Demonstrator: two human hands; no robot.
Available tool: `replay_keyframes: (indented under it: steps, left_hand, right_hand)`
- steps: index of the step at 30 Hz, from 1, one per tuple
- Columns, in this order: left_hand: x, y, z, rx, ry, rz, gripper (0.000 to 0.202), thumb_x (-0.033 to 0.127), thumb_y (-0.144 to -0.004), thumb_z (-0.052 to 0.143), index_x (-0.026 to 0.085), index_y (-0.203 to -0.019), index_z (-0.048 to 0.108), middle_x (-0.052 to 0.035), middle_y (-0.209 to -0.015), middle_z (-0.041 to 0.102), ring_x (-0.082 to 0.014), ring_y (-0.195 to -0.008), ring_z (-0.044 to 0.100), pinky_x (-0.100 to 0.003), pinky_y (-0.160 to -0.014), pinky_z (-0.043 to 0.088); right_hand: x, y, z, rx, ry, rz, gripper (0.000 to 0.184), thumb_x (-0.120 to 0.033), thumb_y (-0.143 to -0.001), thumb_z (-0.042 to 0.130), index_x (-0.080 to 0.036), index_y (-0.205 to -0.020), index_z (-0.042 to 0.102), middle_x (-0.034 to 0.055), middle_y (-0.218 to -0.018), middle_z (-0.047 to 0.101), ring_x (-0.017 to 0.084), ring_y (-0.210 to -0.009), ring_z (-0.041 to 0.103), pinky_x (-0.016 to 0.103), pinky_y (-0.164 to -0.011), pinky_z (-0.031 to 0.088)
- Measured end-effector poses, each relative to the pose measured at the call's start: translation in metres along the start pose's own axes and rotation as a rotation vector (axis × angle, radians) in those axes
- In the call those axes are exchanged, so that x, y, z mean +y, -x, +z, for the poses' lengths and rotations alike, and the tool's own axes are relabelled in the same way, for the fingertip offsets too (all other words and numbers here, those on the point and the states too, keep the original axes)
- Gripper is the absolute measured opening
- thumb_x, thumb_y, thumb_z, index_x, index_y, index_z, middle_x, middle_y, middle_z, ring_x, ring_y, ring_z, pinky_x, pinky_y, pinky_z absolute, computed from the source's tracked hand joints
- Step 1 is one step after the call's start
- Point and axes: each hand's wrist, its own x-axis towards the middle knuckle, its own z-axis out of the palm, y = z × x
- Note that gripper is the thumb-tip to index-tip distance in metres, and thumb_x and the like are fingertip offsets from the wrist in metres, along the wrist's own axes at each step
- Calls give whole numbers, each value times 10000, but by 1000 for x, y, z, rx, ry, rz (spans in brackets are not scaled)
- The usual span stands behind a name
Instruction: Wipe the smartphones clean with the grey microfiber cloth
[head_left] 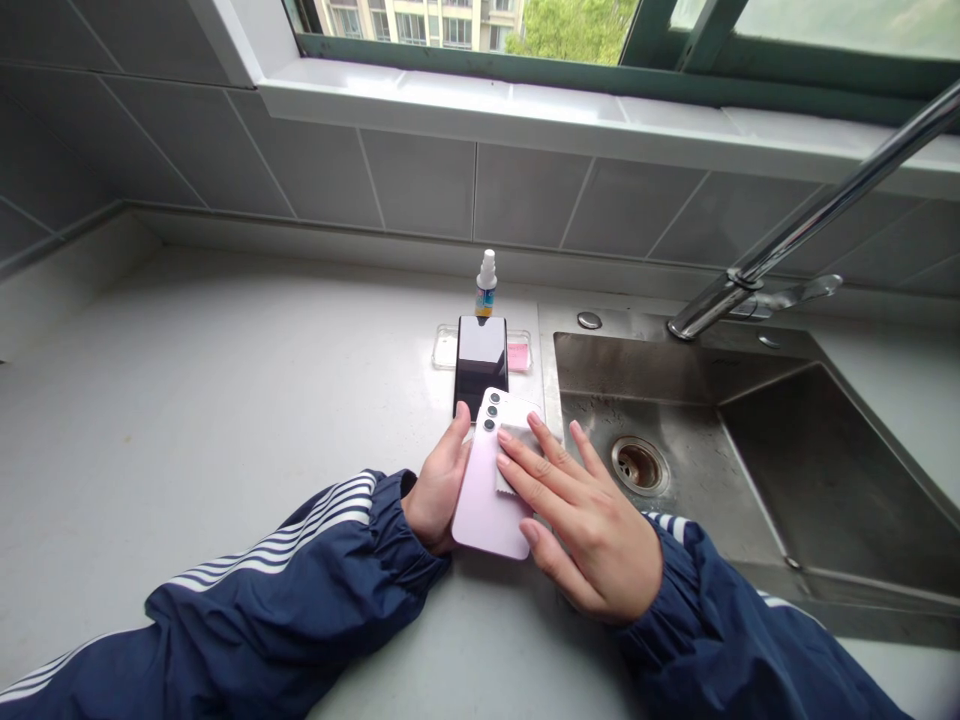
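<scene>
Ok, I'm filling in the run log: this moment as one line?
left hand: grips lilac phone edge | right hand: flat, presses cloth on its back | black phone: lying beyond

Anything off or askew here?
Nothing spilled or broken. Only oddity: the black phone lies crosswise on a clear case. Spray bottle stands upright; left hand grips the pink phone, right hand flat on a cloth on it.

Two phones (480,505) (481,365); one spray bottle (486,285); one cloth (505,480); one case (446,350)

Soft window daylight (edges bowed), sharp.
</scene>
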Motion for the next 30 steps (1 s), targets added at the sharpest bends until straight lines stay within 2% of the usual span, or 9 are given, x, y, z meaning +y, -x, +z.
replay_keyframes:
  steps: [8, 16, 21, 25, 30]
  left_hand:
    - [-1, -1, 2, 13, 31, 4, 799, 627, -998, 142, 64, -1468, 460, -198, -1133, 719, -289, -1060, 700, -426, -1036, 446]
    - [-3, -2, 6, 48, 53, 57, 772, 606, -1010, 183, 38, -1441, 481, -212, -1194, 701, -291, -1185, 647, -406, -1112, 385]
    - [-3, -4, 3, 68, 37, 37, 815, 657, -990, 192, 26, -1340, 569, -197, -1086, 734, -276, -1094, 687, -375, -1062, 425]
    - [0, -2, 3, 115, 6, -19, 873, 721, -956, 184, 20, -1173, 658, -190, -943, 749, -258, -915, 722, -352, -947, 483]
    - [2, -3, 1, 135, 67, -82, 847, 752, -937, 212, 61, -1090, 678, -150, -878, 738, -203, -765, 697, -317, -849, 494]
  right_hand:
    - [1, 0, 1, -8, -24, 6, 550, -222, -971, 395, -116, -1511, 406, 110, -1602, 364, 339, -1542, 160, 645, -1226, 150]
    - [-5, -1, 4, 2, -83, 4, 622, -205, -912, 433, -98, -1523, 384, 110, -1624, 321, 339, -1552, 73, 588, -1243, 174]
    - [-13, -1, 2, -21, -109, -77, 648, -206, -884, 471, -92, -1517, 396, 92, -1623, 326, 348, -1550, 62, 600, -1246, 141]
    - [-19, -1, -1, -62, -146, -162, 632, -218, -879, 492, -102, -1496, 428, 54, -1622, 325, 345, -1551, 82, 590, -1258, 100]
    - [-21, -1, -2, -1, -222, -261, 515, -205, -900, 481, -102, -1402, 537, 54, -1541, 464, 322, -1532, 216, 618, -1256, 61]
